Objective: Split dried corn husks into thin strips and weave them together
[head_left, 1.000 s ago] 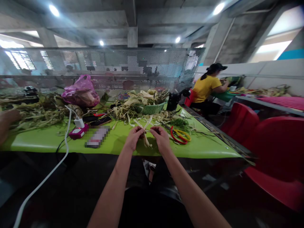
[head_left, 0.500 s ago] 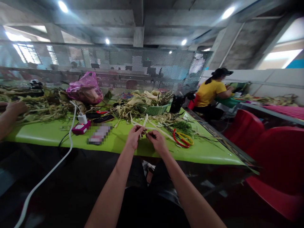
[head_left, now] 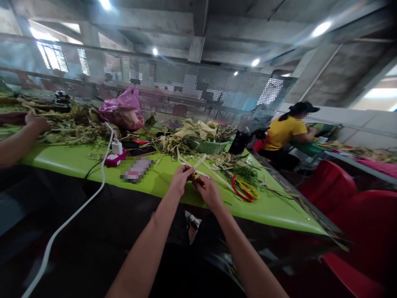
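Observation:
Pale, flat plant strips (head_left: pixel 200 160) cross one another just above the green table. My left hand (head_left: pixel 182 178) pinches them near the crossing, its thumb and fingers closed. Close beside it on the right, my right hand (head_left: pixel 207 188) is closed too, fingertips pressed on a strip at the lower side of the crossing. The exact grip of the right fingertips is small and partly hidden. Scissors with red and yellow handles (head_left: pixel 245 189) lie to the right of my hands, near a small heap of green shreds (head_left: pixel 246 176).
The green table (head_left: pixel 167 186) carries a green basket (head_left: pixel 214 147) of dried husks, a purple bag (head_left: pixel 122 109), a phone (head_left: pixel 136 169) and a purple power socket (head_left: pixel 115 158) with a white cable. A co-worker's hand (head_left: pixel 37 122) is at far left; another person (head_left: pixel 283 132) sits right. Red chairs (head_left: pixel 328 186) stand nearby.
The view has tilted and swung, so the table's things sit differently in frame. My hands stay together at the strips, whose loose ends have shifted. The co-worker's hands at left have moved.

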{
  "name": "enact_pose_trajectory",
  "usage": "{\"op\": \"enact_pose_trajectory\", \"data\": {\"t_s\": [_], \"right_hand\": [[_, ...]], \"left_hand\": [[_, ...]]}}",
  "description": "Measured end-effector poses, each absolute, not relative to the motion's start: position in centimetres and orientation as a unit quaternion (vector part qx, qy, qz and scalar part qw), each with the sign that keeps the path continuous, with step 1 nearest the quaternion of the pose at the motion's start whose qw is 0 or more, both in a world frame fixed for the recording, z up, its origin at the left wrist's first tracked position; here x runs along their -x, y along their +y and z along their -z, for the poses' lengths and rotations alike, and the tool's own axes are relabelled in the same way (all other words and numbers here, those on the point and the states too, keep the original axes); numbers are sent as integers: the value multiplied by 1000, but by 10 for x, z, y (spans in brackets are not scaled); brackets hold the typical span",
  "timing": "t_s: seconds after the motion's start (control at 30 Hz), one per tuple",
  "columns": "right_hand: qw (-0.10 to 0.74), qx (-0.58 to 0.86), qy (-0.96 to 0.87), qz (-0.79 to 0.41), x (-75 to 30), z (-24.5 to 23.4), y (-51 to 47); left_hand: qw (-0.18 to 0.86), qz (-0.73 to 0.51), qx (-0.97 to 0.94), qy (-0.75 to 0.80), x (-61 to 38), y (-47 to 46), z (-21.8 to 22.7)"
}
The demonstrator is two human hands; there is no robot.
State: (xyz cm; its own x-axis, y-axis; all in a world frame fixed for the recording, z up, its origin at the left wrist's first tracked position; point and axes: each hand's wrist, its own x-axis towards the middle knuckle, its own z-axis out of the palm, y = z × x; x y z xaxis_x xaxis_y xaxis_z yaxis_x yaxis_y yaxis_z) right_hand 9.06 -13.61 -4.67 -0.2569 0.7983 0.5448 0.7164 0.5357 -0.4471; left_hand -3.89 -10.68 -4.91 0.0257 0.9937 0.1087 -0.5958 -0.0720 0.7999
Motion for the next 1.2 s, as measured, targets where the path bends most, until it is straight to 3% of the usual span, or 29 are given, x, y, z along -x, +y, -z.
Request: {"op": "enact_pose_trajectory", "data": {"t_s": [0.23,0.53,1.2], "right_hand": [[483,485,-694,-223,-94,43,-138],[588,458,-591,-308,-102,45,-136],[668,436,-500,-337,-104,49,-130]], "left_hand": [[625,-626,-384,265,38,-110,47],[639,-558,-463,256,37,-114,45],[603,-505,-559,262,30,-112,51]]}}
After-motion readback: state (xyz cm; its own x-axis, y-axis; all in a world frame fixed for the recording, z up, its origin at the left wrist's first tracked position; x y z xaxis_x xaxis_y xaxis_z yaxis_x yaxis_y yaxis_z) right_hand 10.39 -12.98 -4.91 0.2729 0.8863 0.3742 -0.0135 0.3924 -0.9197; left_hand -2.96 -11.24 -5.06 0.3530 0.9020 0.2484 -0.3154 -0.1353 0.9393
